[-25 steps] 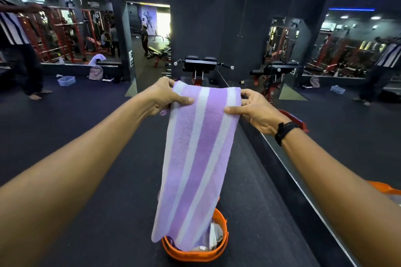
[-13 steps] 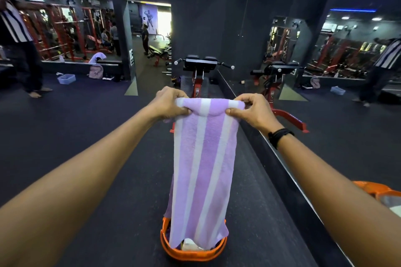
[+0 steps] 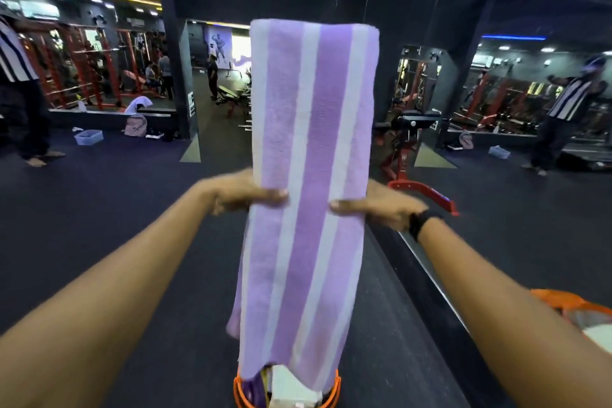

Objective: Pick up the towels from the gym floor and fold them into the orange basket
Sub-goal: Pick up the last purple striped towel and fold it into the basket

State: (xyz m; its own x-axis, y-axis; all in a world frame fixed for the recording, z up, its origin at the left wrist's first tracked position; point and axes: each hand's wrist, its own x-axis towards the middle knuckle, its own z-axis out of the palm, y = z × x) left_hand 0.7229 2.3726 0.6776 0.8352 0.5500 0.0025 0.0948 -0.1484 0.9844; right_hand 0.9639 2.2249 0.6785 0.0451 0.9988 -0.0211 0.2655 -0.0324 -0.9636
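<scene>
A purple towel with white stripes (image 3: 308, 175) hangs long and narrow in front of me, and its upper part flips up above my hands. My left hand (image 3: 241, 195) pinches its left edge and my right hand (image 3: 377, 209), with a black wristband, pinches its right edge, both about halfway down the cloth. The towel's lower end dangles over the orange basket (image 3: 332, 391) on the dark floor at the bottom middle. Folded cloth, white and purple, lies inside the basket, partly hidden by the towel.
A mirror wall (image 3: 496, 175) runs along the right and reflects the basket (image 3: 563, 303). A red exercise bench (image 3: 414, 172) stands ahead on the right. A person (image 3: 20, 89) stands at far left near a pale bin (image 3: 88, 137) and a pink backpack (image 3: 136, 125).
The towel's top half has swung upward above my hands, which now hold it mid-length and a little lower. The lower end still hangs over the basket.
</scene>
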